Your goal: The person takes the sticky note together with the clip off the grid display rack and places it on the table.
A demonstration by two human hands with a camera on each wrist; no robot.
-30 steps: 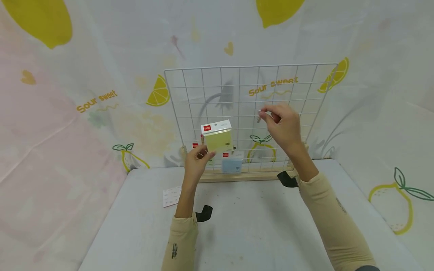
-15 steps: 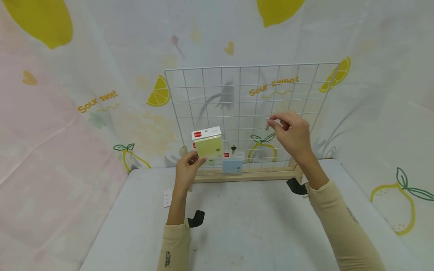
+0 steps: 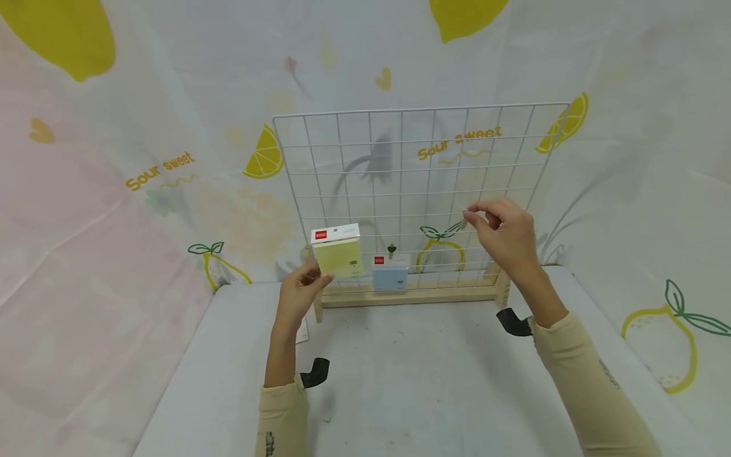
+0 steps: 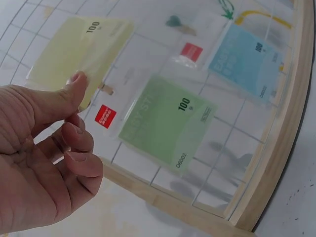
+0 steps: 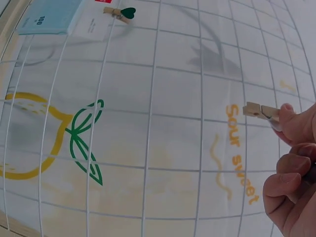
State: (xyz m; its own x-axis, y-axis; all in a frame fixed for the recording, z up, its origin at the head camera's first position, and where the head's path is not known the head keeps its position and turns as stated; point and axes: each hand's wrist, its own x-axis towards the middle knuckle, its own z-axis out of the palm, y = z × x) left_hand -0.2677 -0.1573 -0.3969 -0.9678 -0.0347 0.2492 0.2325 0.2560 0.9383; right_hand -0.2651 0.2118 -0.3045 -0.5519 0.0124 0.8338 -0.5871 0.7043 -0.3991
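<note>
My left hand (image 3: 299, 289) pinches a pack of yellow sticky notes (image 3: 338, 257) at its lower edge, thumb in front, held before the lower left of the wire grid rack (image 3: 417, 110). Between the thumb and finger of my right hand (image 3: 505, 231) is a small wooden clothespin (image 5: 261, 110), in front of the grid's right half. A pack of green sticky notes (image 4: 165, 126) hangs low on the grid, hidden in the head view behind the yellow pack. To its right hangs a pack of blue sticky notes (image 3: 390, 277), with a green heart clothespin (image 5: 118, 13) at its top.
The rack stands on a wooden base (image 3: 411, 297) at the back of the white table (image 3: 400, 381). A white printed card (image 3: 302, 332) lies partly behind my left wrist. Close behind the rack hangs a lemon-print cloth (image 3: 217, 70).
My left hand has moved left and down with the yellow pack, uncovering the blue pack's heart clothespin. The right hand has shifted right and down, still pinching its clothespin.
</note>
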